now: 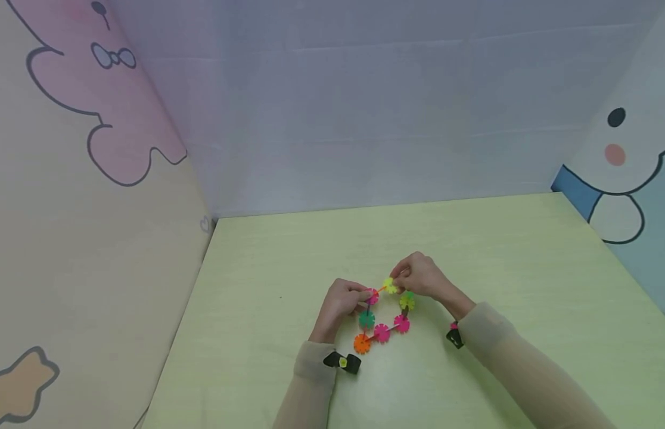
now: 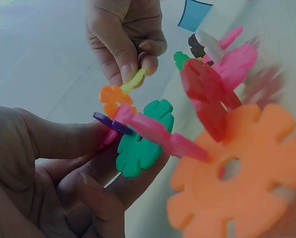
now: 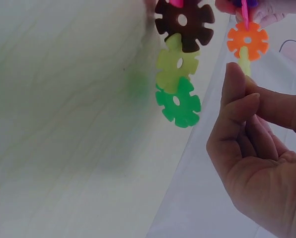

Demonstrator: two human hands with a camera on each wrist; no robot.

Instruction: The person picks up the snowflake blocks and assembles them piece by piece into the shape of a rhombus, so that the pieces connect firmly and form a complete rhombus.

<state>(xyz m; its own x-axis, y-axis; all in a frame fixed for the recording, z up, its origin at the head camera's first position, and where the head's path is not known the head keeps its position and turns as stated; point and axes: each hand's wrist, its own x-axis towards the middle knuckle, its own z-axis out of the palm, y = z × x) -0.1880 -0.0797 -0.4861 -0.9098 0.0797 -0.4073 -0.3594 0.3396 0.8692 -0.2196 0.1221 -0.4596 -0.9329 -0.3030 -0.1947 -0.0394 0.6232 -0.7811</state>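
Observation:
Notched plastic snowflake discs, slotted together, form a bent chain. My left hand (image 1: 340, 301) pinches the chain near a pink disc (image 1: 372, 296), its thumb by a purple disc (image 2: 112, 124); a teal disc (image 2: 145, 139) lies against its fingers. At one end, a yellow disc (image 1: 390, 286) is pinched between the thumb and fingers of my right hand (image 1: 420, 275), with an orange disc (image 3: 248, 41) joined to it. The chain's other end, a green disc (image 3: 179, 103), hangs just apart from that hand, joined to yellow-green and brown (image 3: 185, 25) discs. A larger-looking orange disc (image 1: 361, 344) sits at the near bend.
Beneath the hands is a pale yellow-green tabletop (image 1: 268, 286). A pale curtain-like backdrop (image 1: 338, 119) stands along its far edge, and printed cartoon panels (image 1: 96, 238) flank it. Dark straps with small devices (image 1: 343, 361) are at both wrists.

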